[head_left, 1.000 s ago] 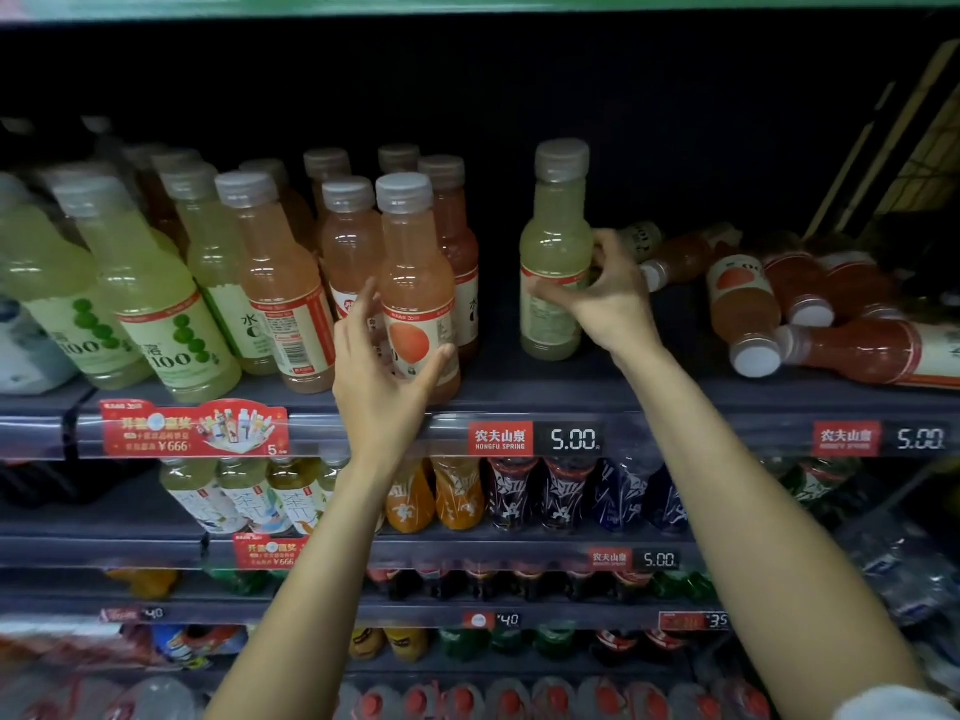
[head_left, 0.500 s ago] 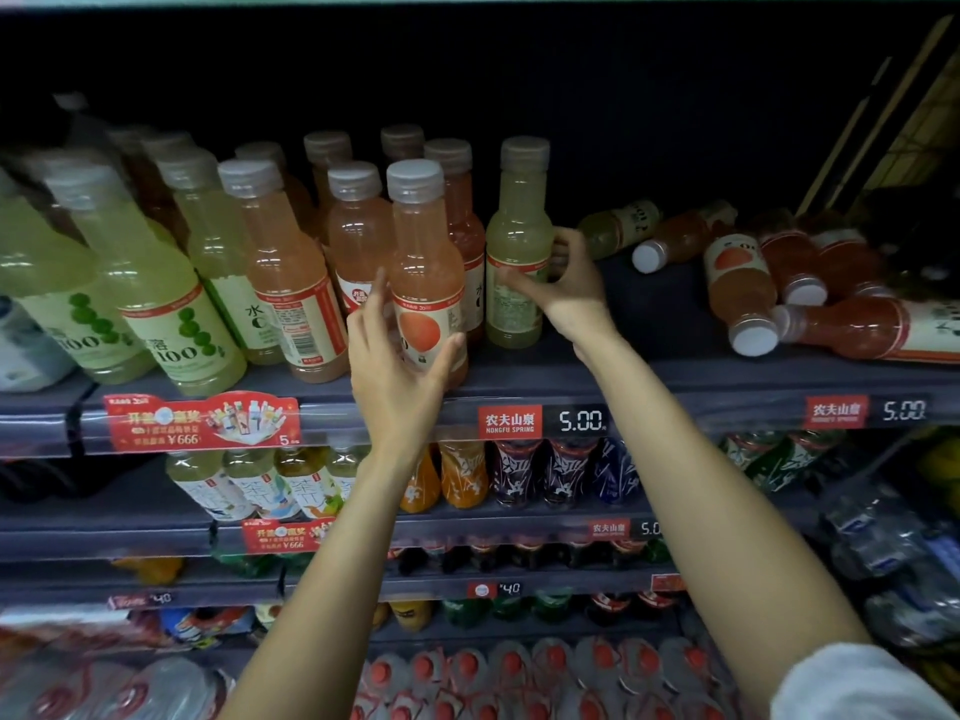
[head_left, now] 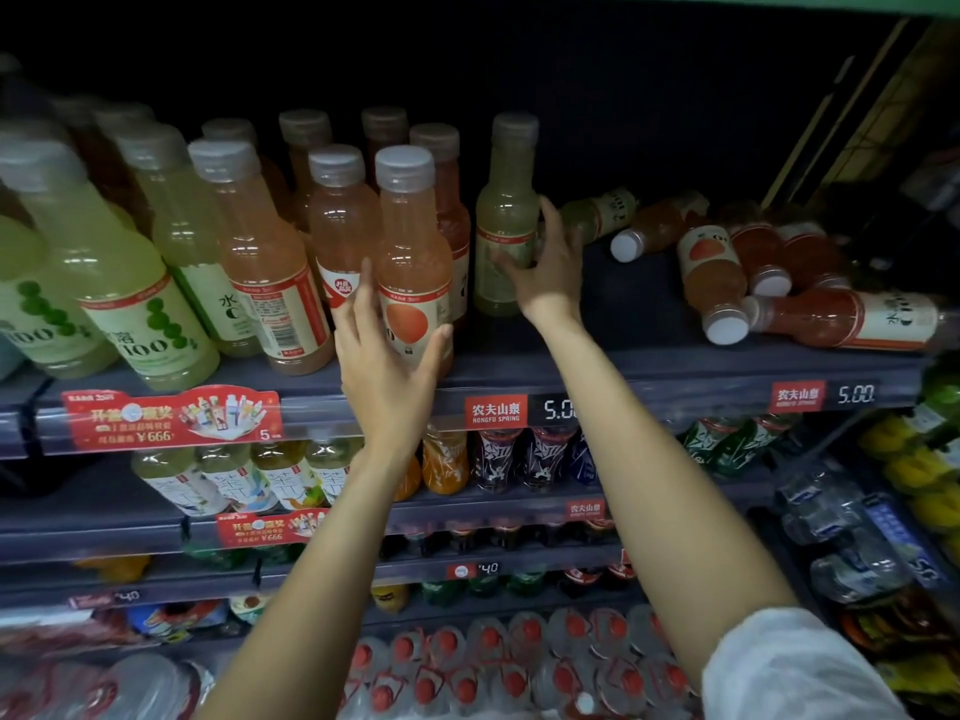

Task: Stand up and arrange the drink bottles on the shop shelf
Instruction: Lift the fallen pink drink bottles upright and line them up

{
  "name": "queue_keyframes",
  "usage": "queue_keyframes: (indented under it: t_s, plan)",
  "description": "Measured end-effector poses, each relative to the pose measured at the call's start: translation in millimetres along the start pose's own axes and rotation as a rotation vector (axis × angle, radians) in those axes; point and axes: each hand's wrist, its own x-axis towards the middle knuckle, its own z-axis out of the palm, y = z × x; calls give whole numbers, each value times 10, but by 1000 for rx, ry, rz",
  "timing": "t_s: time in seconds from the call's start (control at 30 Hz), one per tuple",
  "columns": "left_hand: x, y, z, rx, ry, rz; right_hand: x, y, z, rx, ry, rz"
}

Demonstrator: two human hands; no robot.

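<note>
On the top shelf (head_left: pixel 675 368) a pale green bottle (head_left: pixel 506 210) stands upright just right of the standing rows. My right hand (head_left: pixel 550 275) holds it, thumb across the label and fingers behind its right side. My left hand (head_left: pixel 384 356) is open at the front orange bottle (head_left: pixel 413 252), thumb touching its lower label, fingers straight along its left side. To the right, several bottles lie on their sides: a green one (head_left: pixel 597 213), an orange one (head_left: pixel 711 272) and a red one (head_left: pixel 841 319) among them.
Rows of upright green and orange bottles (head_left: pixel 171 262) fill the shelf's left half. Price tags (head_left: pixel 496 410) run along the shelf edge. Lower shelves hold more drinks (head_left: pixel 498 459), and water bottles with red caps (head_left: pixel 488 662) sit at the bottom.
My right hand has carried the green bottle leftward until it stands next to the orange row. My left hand has stayed at the front orange bottle.
</note>
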Motion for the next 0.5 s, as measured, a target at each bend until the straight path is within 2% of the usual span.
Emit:
queue_keyframes:
  t_s: [0.23, 0.3, 0.37, 0.5]
  plan:
    - [-96, 106, 89, -17, 113, -39, -35, 142, -34, 164, -174, -66]
    - [-172, 146, 160, -19, 148, -47, -33, 265, -189, 103, -248, -137]
    - [-221, 158, 229, -1, 172, -52, 58, 443, -359, -97, -297, -254]
    - [-246, 147, 305, 75, 204, -77, 316, 725, -640, -692, -295, -583]
